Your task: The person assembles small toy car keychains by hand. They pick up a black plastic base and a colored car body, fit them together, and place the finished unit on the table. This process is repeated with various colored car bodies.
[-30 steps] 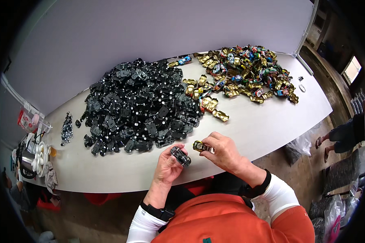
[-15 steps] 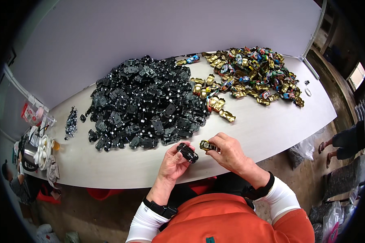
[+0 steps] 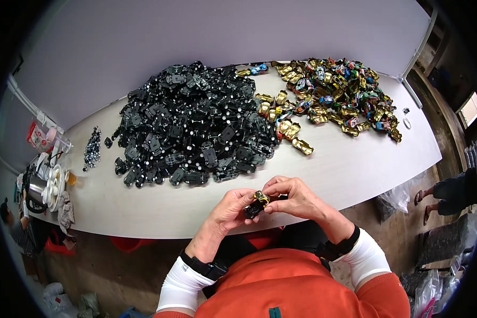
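Right now my left hand [image 3: 229, 208] pinches a black toy car base [image 3: 253, 209] from underneath, fingers curled round its near end, while my right hand [image 3: 296, 197] pinches a small gold car shell [image 3: 261, 197] against the top of it. Both pieces sit between my two hands, just off the near edge of the worktop [image 3: 355, 159], above my lap.

To do this well, I judge, I should keep the base steady in the left hand and let only the right do the fitting — line the shell up square over the base before pressing, so it does not go on skewed. A thumb on top and a fingertip below ought to give an even squeeze. Whether the shell is fully seated I cannot tell; my fingers cover the join.

Ahead of my left hand lies the big heap of black bases [image 3: 191, 127]; ahead of my right and further out, the pile of gold and coloured shells [image 3: 334, 95] — both within an easy reach forward.
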`<action>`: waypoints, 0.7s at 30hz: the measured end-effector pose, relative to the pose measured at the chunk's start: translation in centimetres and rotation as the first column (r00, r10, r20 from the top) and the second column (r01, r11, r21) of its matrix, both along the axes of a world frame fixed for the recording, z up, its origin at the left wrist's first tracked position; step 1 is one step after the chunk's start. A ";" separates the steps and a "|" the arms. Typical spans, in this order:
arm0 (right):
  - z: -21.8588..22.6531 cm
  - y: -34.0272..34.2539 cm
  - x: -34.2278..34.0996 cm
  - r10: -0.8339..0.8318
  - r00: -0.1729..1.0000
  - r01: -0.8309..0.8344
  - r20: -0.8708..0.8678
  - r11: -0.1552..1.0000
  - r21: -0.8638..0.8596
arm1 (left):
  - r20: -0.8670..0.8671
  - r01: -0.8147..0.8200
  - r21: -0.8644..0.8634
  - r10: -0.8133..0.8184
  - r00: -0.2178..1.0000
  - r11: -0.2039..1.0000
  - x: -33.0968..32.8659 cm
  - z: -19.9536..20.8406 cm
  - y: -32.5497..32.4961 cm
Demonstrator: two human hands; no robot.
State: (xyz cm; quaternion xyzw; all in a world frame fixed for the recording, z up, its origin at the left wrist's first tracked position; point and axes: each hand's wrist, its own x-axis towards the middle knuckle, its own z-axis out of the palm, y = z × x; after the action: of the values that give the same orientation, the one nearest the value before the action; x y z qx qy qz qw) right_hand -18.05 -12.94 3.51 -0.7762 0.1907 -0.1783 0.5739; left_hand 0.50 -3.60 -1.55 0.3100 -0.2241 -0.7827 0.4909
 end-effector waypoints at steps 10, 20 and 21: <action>0.0 -0.2 1.5 -0.219 0.975 0.120 0.024 0.618 0.777 | -0.079 -0.503 -0.285 0.502 0.861 0.816 -1.5 1.4 0.9; -0.4 1.7 1.1 -0.393 0.889 0.369 0.237 0.919 0.138 | -0.143 -0.529 -0.254 0.509 0.849 0.810 -0.8 0.9 0.6; -0.3 1.7 1.1 -0.385 0.894 0.376 0.229 0.923 0.083 | -0.137 -0.525 -0.256 0.507 0.851 0.812 -0.8 0.9 0.7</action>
State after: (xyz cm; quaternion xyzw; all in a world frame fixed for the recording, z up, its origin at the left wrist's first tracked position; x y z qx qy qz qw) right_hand -16.94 -11.22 3.18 -0.6860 0.2711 -0.3762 0.5607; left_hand -0.31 -2.94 -0.66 0.2611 -0.2260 -0.5889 0.7307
